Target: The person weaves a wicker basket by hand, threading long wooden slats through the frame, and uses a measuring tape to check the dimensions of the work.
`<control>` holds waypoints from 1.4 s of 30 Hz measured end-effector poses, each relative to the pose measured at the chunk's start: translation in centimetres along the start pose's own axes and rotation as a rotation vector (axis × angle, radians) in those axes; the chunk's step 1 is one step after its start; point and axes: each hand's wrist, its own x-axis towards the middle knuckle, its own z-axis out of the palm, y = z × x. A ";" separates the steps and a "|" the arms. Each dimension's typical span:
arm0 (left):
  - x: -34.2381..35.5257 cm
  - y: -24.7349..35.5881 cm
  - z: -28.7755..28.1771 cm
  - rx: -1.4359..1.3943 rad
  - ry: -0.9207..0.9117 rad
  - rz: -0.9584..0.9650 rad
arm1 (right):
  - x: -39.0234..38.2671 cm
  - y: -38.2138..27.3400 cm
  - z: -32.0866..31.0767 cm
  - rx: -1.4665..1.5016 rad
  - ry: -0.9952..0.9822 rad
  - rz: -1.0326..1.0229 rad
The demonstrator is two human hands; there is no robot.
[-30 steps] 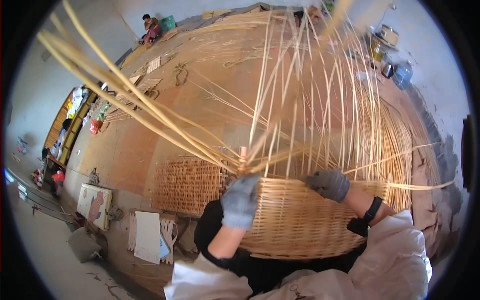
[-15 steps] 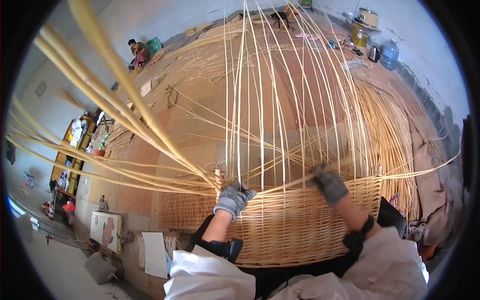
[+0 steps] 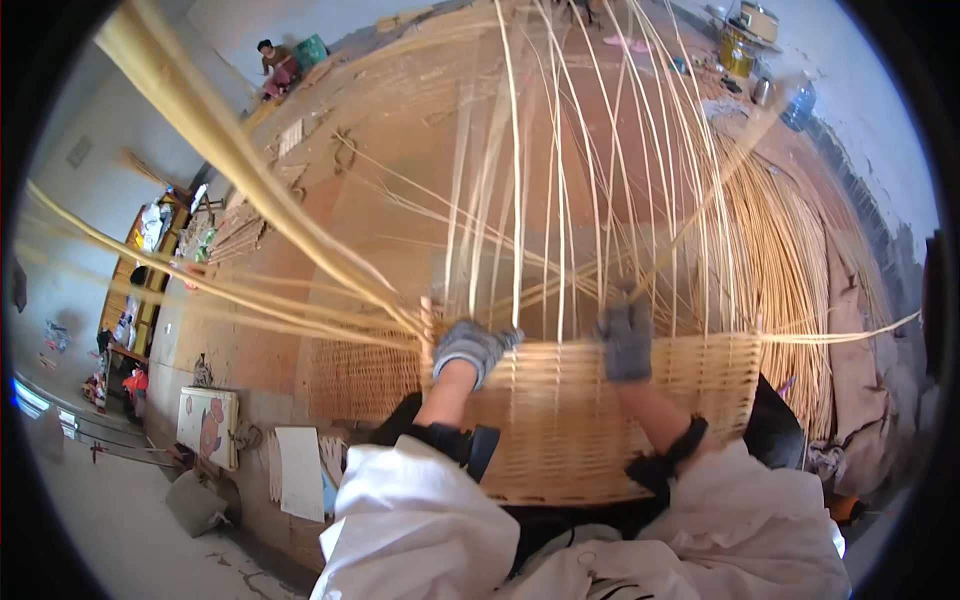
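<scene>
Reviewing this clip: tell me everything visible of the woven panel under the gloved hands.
The woven panel is pale tan, apparently wicker: tight, unfinished, roughly rectangular, its lower part slightly motion-blurred. Upright rods rise from its upper edge. It sits before the person's torso, lower edge nearest. The left hand is at its upper-left edge; the right hand overlaps its upper edge.

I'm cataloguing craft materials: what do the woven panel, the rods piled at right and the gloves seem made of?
Woven panel: probably willow or similar plant rods, apparently unvarnished, judging by its tan interlaced strands.
Piled rods: likely the same, given their similar colour and slender lengths.
Gloves: seemingly matte grey fabric, perhaps knitted; blur hides the texture.
</scene>
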 end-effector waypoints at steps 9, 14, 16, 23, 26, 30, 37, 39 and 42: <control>-0.6 9.1 4.0 0.061 0.127 0.413 | -6.8 -11.1 -8.8 -0.820 0.468 0.025; -1.9 8.4 4.6 -0.184 -0.177 0.341 | 3.1 -10.8 0.7 -1.513 0.031 0.372; -1.1 10.6 6.3 -0.158 0.042 0.205 | 10.3 -7.9 -4.1 -2.115 -0.269 -0.428; 3.3 7.4 6.6 0.149 -0.129 0.361 | -2.5 -9.1 -1.8 -0.832 0.441 -0.250; 6.1 9.3 7.2 -0.030 -0.124 0.150 | -5.9 -11.3 -0.9 -0.897 0.637 -0.335; -1.3 16.1 2.4 0.104 0.084 0.119 | -6.0 -15.4 -2.0 -0.872 0.650 -0.206; -1.7 16.6 9.4 -0.235 -0.215 0.490 | -3.2 -19.8 -6.0 -1.456 0.202 0.320; -2.5 18.7 10.1 -0.246 0.064 0.310 | 4.1 -17.5 -3.8 -2.068 0.028 -0.115; 0.1 19.0 10.6 -0.125 -0.046 0.356 | 5.7 -17.6 -4.8 -2.077 -0.058 -0.669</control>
